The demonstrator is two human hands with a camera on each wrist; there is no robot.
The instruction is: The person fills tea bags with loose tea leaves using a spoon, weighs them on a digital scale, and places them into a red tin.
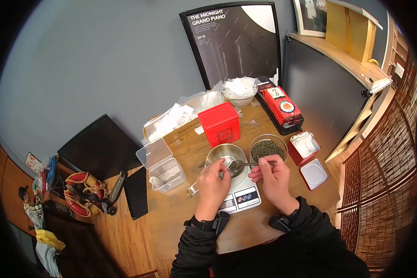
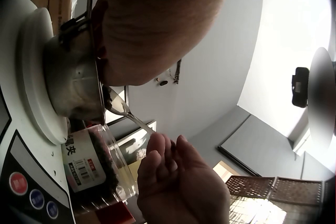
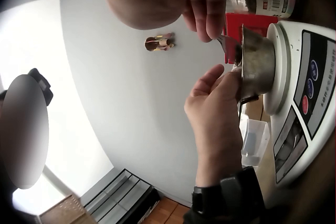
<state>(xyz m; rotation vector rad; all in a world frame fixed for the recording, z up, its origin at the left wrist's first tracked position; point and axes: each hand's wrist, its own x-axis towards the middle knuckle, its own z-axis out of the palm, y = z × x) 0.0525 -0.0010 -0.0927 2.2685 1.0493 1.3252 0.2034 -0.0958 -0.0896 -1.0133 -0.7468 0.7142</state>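
Note:
My right hand [image 1: 275, 182] grips a metal spoon [image 1: 252, 163] by its handle. Dark dried leaves fill the tip of the spoon, which is over a steel bowl [image 1: 221, 151]. At the bowl's near left rim, my left hand [image 1: 213, 185] pinches a small white tea bag [image 1: 228, 160]; its mouth lies close by the spoon tip. In the left wrist view the palm hides the bag. The bowl stands on a white kitchen scale [image 1: 256, 183]. Just right of it is a clear round jar [image 2: 84, 163] of loose dark green leaves [image 1: 266, 147].
A red tin [image 1: 220, 124] stands behind the bowl. Left are an open clear plastic box [image 1: 168, 175] and a carton [image 1: 183, 132] of white bags. An opened red tin [image 1: 305, 147] with white contents, its lid [image 1: 314, 174] and a red package [image 1: 281, 105] are right.

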